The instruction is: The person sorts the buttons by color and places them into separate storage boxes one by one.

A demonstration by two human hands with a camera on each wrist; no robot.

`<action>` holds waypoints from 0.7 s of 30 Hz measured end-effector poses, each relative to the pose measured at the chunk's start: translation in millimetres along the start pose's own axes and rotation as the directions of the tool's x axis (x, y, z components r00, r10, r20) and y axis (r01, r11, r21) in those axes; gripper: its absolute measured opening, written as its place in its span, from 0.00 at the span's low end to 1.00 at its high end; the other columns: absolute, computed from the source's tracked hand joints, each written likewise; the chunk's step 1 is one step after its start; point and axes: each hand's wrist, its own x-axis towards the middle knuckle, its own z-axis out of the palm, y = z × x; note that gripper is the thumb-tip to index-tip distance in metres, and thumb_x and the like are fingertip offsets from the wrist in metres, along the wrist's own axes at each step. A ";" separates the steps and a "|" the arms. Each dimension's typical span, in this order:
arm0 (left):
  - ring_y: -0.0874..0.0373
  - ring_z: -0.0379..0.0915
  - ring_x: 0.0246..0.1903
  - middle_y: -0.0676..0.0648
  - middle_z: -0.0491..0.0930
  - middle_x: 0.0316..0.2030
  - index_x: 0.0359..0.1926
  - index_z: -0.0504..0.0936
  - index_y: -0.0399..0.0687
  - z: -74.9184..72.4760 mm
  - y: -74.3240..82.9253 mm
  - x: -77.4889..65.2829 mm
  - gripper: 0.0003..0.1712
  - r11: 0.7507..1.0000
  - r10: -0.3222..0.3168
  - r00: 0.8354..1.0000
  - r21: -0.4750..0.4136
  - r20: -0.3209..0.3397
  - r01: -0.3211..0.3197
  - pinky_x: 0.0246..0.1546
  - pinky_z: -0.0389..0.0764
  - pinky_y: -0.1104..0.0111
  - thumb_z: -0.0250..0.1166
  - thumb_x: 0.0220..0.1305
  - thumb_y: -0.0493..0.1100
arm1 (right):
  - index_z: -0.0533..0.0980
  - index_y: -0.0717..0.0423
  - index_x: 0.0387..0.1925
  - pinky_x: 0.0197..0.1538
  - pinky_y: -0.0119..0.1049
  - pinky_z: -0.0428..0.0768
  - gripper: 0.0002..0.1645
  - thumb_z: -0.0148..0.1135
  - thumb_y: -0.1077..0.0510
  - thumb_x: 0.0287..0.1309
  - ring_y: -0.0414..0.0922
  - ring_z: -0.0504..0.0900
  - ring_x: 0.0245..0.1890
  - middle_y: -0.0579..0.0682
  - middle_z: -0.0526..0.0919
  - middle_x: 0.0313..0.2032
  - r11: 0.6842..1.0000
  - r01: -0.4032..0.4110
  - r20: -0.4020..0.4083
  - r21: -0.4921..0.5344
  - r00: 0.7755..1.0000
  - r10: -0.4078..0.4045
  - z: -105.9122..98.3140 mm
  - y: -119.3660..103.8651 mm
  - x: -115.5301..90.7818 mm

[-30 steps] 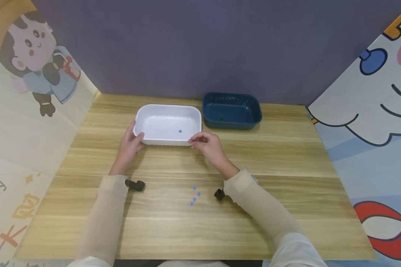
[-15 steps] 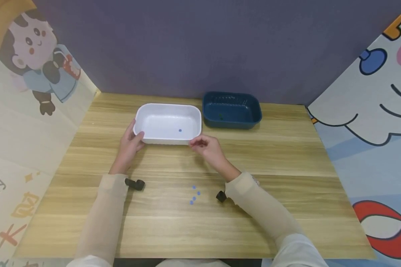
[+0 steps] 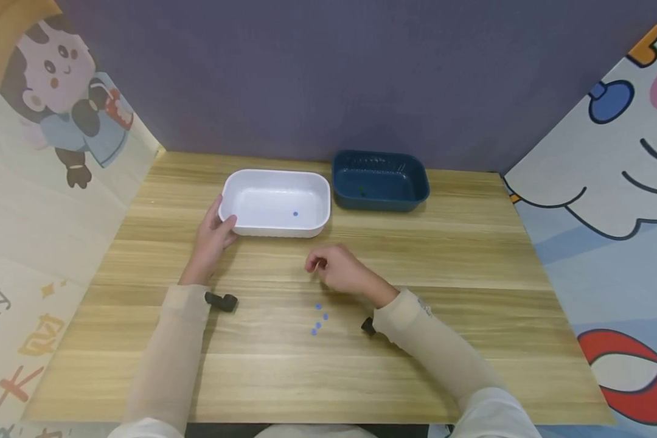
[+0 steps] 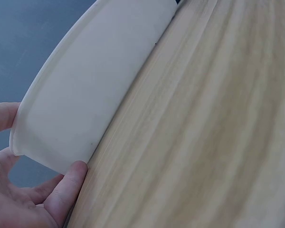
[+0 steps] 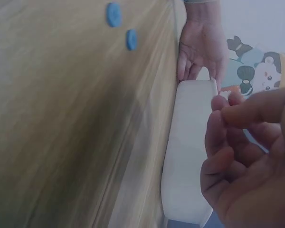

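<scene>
My left hand [image 3: 210, 246] grips the left front corner of a white plastic basin [image 3: 274, 232], thumb and fingers spread around its end. A single blue button-like disc [image 3: 295, 214] lies inside the basin. Just in front of the basin, my right hand [image 3: 338, 267] hovers above the table, its fingers loosely curled. In the right wrist view its thumb [image 5: 251, 111] meets the fingertips, with nothing showing between them. Below this hand, several small blue discs [image 3: 318, 306] lie on the wood; two blue discs [image 5: 114, 14] show large in the right wrist view.
A dark blue basin [image 3: 380, 204] stands right of the white one, with something small and green [image 3: 362, 191] inside. The wooden table [image 3: 471, 261] ends at a grey-purple wall [image 3: 328, 79] behind; cartoon-printed panels flank both sides.
My right hand has left the right front corner of the white basin and come back toward me, over the table. My left hand and both basins have stayed in place.
</scene>
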 end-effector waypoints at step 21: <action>0.38 0.58 0.71 0.35 0.48 0.77 0.81 0.46 0.70 -5.6 -28.7 17.6 0.41 1.000 0.028 0.999 -0.003 -0.026 -0.028 0.62 0.74 0.56 0.57 0.76 0.50 | 0.76 0.45 0.26 0.33 0.32 0.72 0.15 0.63 0.70 0.52 0.39 0.71 0.28 0.40 0.75 0.26 0.932 0.104 0.297 -0.347 0.955 0.004 11.7 -5.4 -11.2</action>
